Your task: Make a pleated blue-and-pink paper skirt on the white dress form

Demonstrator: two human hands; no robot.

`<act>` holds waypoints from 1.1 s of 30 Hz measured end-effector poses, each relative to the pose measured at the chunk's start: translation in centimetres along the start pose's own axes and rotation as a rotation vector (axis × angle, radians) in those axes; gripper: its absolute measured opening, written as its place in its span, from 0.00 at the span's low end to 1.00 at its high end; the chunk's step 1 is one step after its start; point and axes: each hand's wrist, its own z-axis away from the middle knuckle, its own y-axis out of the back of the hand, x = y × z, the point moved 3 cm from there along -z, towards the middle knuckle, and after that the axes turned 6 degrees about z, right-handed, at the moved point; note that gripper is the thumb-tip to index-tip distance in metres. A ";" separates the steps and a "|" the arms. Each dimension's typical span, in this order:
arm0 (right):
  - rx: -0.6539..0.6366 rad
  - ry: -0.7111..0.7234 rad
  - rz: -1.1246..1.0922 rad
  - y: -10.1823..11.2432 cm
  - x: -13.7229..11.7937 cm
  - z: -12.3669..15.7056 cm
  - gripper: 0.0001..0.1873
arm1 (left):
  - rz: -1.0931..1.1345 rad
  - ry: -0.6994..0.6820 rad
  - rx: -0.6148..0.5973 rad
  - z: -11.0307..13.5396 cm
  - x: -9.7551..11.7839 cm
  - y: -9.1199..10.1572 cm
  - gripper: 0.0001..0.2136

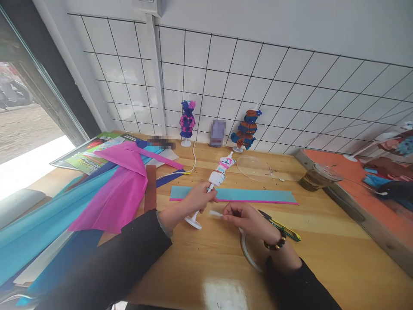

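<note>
A miniature dress-form mannequin (221, 171), white with pink and blue bits on its torso, leans to the right on its stand. My left hand (199, 197) is closed around the stand's pole below the torso, and the round white base (193, 222) shows beneath. Between the fingertips of my right hand (245, 218) is the end of a narrow white tape strip (215, 213), apart from the mannequin. A pale roll of tape (248, 252) lies partly hidden below my right wrist. Behind both hands stretches a turquoise paper strip (258, 195) with a pink edge.
A yellow-and-black utility knife (288, 231) lies beside my right wrist. Pink paper (116, 193) and blue sheets pile up at left. Two dressed mannequins (187, 122) (247, 131) stand by the tiled wall. A lidded cup (318, 177) and an orange tray (355, 189) are at right.
</note>
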 end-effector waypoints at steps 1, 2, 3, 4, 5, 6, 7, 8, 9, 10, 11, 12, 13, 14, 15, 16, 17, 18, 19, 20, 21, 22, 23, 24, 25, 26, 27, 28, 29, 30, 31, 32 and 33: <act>-0.038 0.005 -0.058 0.1 -0.1 0.3 0.16 | -0.015 -0.016 0.021 -0.1 -0.1 0.0 0.09; -0.044 0.016 -0.120 0.3 -0.2 0.6 0.16 | -0.026 -0.030 0.034 -0.1 -0.3 0.0 0.10; -0.016 0.034 -0.183 0.6 -0.3 0.8 0.16 | -0.033 -0.044 0.037 -0.1 -0.3 -0.2 0.11; 0.040 0.057 -0.240 0.8 -0.3 0.9 0.15 | -0.042 -0.063 0.034 0.0 -0.3 -0.5 0.12; 0.109 0.083 -0.287 1.0 -0.4 1.0 0.15 | -0.057 -0.087 0.027 0.2 -0.2 -0.8 0.14; 0.179 0.109 -0.324 1.1 -0.3 1.0 0.15 | -0.080 -0.119 0.019 0.4 0.0 -1.2 0.15; 0.237 0.128 -0.352 1.1 -0.3 1.0 0.15 | -0.112 -0.157 0.011 0.6 0.2 -1.6 0.16; 0.281 0.137 -0.370 1.1 -0.2 0.9 0.14 | -0.147 -0.193 0.003 0.9 0.5 -1.9 0.17; 0.316 0.138 -0.380 1.0 0.0 0.8 0.14 | -0.175 -0.223 -0.003 1.2 0.8 -2.2 0.17; 0.341 0.131 -0.384 0.8 0.1 0.7 0.14 | -0.194 -0.243 -0.004 1.5 1.1 -2.4 0.17; 0.364 0.121 -0.384 0.6 0.2 0.6 0.14 | -0.201 -0.254 0.004 1.7 1.3 -2.5 0.16; 0.388 0.112 -0.383 0.5 0.2 0.5 0.14 | -0.204 -0.260 0.010 1.8 1.5 -2.5 0.15; 0.414 0.104 -0.381 0.4 0.2 0.4 0.14 | -0.202 -0.260 0.015 2.0 1.7 -2.5 0.15; 0.443 0.099 -0.379 0.3 0.2 0.4 0.14 | -0.197 -0.255 0.014 2.0 1.8 -2.5 0.15; 0.471 0.096 -0.378 0.3 0.2 0.3 0.14 | -0.192 -0.249 0.010 2.1 1.9 -2.5 0.15; 0.498 0.096 -0.379 0.3 0.1 0.3 0.14 | -0.187 -0.244 0.006 2.1 1.9 -2.6 0.14; 0.522 0.095 -0.384 0.2 0.0 0.2 0.14 | -0.181 -0.239 0.004 2.1 2.0 -2.6 0.14; 0.542 0.091 -0.391 0.2 0.0 0.2 0.14 | -0.176 -0.237 0.000 2.2 2.0 -2.6 0.14; 0.560 0.085 -0.397 0.2 0.1 0.1 0.15 | -0.169 -0.238 -0.005 2.2 2.0 -2.6 0.14; 0.577 0.077 -0.401 0.3 0.2 0.1 0.15 | -0.157 -0.241 -0.010 2.2 2.0 -2.6 0.13; 0.596 0.067 -0.403 0.3 0.3 0.1 0.15 | -0.140 -0.240 -0.019 2.2 1.9 -2.7 0.13; 0.618 0.058 -0.405 0.5 0.5 0.1 0.15 | -0.118 -0.234 -0.029 2.1 1.7 -2.7 0.13; 0.641 0.057 -0.413 0.6 0.7 0.1 0.15 | -0.093 -0.222 -0.040 2.0 1.5 -2.7 0.13; 0.660 0.066 -0.427 0.8 0.9 0.2 0.14 | -0.067 -0.206 -0.053 1.8 1.2 -2.7 0.13; 0.672 0.083 -0.446 1.1 1.0 0.2 0.14 | -0.038 -0.186 -0.068 1.6 0.9 -2.7 0.13; 0.673 0.102 -0.464 1.3 1.2 0.3 0.13 | -0.007 -0.163 -0.087 1.4 0.7 -2.7 0.14; 0.665 0.117 -0.473 1.5 1.3 0.4 0.12 | 0.035 -0.136 -0.108 1.3 0.5 -2.7 0.13; 0.651 0.122 -0.474 1.7 1.3 0.4 0.12 | 0.088 -0.102 -0.129 1.2 0.3 -2.7 0.12; 0.631 0.118 -0.465 1.8 1.4 0.4 0.11 | 0.147 -0.062 -0.147 1.1 0.3 -2.8 0.11; 0.607 0.108 -0.454 1.9 1.5 0.4 0.12 | 0.206 -0.020 -0.159 1.1 0.3 -2.8 0.10; 0.581 0.097 -0.444 1.9 1.5 0.4 0.12 | 0.257 0.017 -0.166 1.1 0.4 -2.8 0.10; 0.557 0.089 -0.437 1.9 1.6 0.3 0.13 | 0.294 0.044 -0.166 1.2 0.5 -2.7 0.10; 0.538 0.086 -0.437 1.9 1.6 0.2 0.14 | 0.315 0.062 -0.163 1.3 0.6 -2.7 0.10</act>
